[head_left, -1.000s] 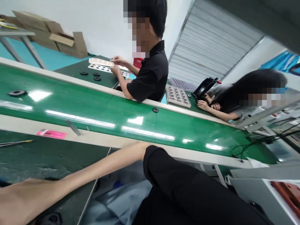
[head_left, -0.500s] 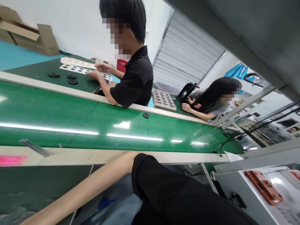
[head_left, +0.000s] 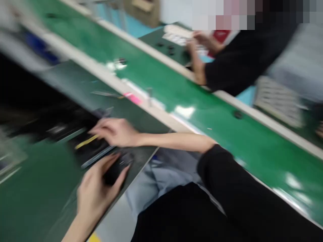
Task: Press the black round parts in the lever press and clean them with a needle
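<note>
My left hand (head_left: 97,188), at the lower left, has thumb and fingers wrapped round a black part (head_left: 114,173) near the edge of the dark green table (head_left: 37,198). Above it my right hand (head_left: 117,131) is bent at the fingers, with the fingertips close together by a yellow strip (head_left: 87,142). Blur hides whether the fingertips hold anything. A pale bluish rod (head_left: 97,157) lies between my two hands. Dark, blurred items lie to the left of the yellow strip.
A green conveyor belt (head_left: 156,77) crosses diagonally with a few small black parts on it. A pink item (head_left: 133,98) rests on its near rail. Across the belt, a person in black (head_left: 242,57) works at a table with a white sheet (head_left: 178,34).
The view has swung left and down. Both my hands now show, where before only my right arm was visible. The person opposite appears farther right.
</note>
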### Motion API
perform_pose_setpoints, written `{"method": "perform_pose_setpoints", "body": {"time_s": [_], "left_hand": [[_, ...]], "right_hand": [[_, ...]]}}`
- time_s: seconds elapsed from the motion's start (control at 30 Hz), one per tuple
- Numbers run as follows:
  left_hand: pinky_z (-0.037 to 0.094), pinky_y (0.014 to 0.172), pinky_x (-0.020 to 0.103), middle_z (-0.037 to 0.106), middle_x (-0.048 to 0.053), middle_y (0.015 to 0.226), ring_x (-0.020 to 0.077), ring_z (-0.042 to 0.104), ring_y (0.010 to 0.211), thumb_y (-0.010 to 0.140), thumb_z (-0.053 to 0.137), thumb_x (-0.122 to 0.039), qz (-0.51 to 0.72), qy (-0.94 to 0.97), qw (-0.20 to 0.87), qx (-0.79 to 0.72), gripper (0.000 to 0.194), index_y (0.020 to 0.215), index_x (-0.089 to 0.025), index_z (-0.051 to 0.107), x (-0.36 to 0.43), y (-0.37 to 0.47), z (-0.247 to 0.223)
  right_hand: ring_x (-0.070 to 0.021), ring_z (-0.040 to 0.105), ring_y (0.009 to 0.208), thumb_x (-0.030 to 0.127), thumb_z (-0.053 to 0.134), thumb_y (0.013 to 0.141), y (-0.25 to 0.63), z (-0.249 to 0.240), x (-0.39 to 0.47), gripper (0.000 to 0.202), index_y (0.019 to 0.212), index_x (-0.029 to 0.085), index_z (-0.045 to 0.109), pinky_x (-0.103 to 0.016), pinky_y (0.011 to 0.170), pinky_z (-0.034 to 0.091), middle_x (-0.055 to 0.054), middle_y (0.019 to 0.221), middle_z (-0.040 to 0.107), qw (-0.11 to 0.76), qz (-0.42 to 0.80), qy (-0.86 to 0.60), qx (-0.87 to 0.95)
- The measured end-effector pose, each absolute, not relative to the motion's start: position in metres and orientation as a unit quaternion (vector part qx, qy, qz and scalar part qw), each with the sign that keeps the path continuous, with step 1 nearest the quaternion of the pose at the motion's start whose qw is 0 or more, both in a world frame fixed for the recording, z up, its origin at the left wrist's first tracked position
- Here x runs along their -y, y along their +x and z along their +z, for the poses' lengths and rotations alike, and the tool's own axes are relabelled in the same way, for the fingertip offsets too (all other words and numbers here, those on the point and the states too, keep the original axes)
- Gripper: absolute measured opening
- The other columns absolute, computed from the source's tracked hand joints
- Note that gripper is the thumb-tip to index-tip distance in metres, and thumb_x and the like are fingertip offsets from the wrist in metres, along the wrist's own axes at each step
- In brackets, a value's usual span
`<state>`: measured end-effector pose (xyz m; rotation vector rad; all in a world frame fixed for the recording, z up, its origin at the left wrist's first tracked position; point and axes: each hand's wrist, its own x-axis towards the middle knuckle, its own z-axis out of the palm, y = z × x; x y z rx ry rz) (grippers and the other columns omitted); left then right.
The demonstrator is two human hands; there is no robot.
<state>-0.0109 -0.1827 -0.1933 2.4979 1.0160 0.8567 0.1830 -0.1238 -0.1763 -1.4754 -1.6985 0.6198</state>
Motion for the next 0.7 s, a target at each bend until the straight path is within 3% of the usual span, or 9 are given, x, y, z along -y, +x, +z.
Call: {"method": "perform_pose_setpoints", "body": {"time_s": [0.07, 0.17, 0.33, 0.7], "left_hand": [[0.063, 0.092, 0.04, 0.075, 0.005, 0.115, 0.0262, 0.074, 0.104, 0.093, 0.073, -0.04, 0.264, 0.873, 0.161, -0.377, 0.044, 0.13, -0.027, 0.055, 0.192, -0.021, -0.195], [0.061, 0.098, 0.038, 0.075, 0.007, 0.117, 0.0235, 0.074, 0.11, 0.093, 0.074, -0.038, 0.267, 0.86, 0.207, -0.382, 0.043, 0.126, -0.022, 0.054, 0.19, -0.023, -0.202], [0.06, 0.101, 0.04, 0.073, 0.01, 0.123, 0.0241, 0.072, 0.116, 0.094, 0.073, -0.034, 0.281, 0.846, 0.26, -0.371, 0.047, 0.131, -0.021, 0.048, 0.191, -0.02, -0.203], [0.058, 0.103, 0.043, 0.071, 0.012, 0.124, 0.0256, 0.068, 0.12, 0.096, 0.071, -0.03, 0.265, 0.854, 0.264, -0.363, 0.045, 0.132, -0.019, 0.046, 0.194, -0.019, -0.197]], "right_hand": [[-0.0112, 0.071, 0.087, 0.021, 0.055, 0.104, 0.16, -0.189, 0.129, 0.016, 0.097, 0.019, 0.07, -0.022, 0.083, 0.056, 0.001, 0.096, 0.074, 0.478, 0.297, -0.495, 0.661], [-0.012, 0.067, 0.069, 0.034, 0.061, 0.101, 0.171, -0.207, 0.148, 0.019, 0.093, 0.02, 0.068, -0.023, 0.067, 0.054, 0.0, 0.079, 0.069, 0.542, 0.34, -0.453, 0.621], [-0.012, 0.066, 0.063, 0.043, 0.063, 0.1, 0.208, -0.209, 0.19, 0.031, 0.081, 0.019, 0.066, -0.022, 0.056, 0.051, -0.001, 0.073, 0.067, 0.487, 0.399, -0.464, 0.624], [-0.013, 0.065, 0.06, 0.028, 0.061, 0.1, 0.202, -0.209, 0.198, 0.016, 0.088, 0.019, 0.067, -0.025, 0.053, 0.046, -0.002, 0.073, 0.069, 0.397, 0.356, -0.497, 0.685]]}}
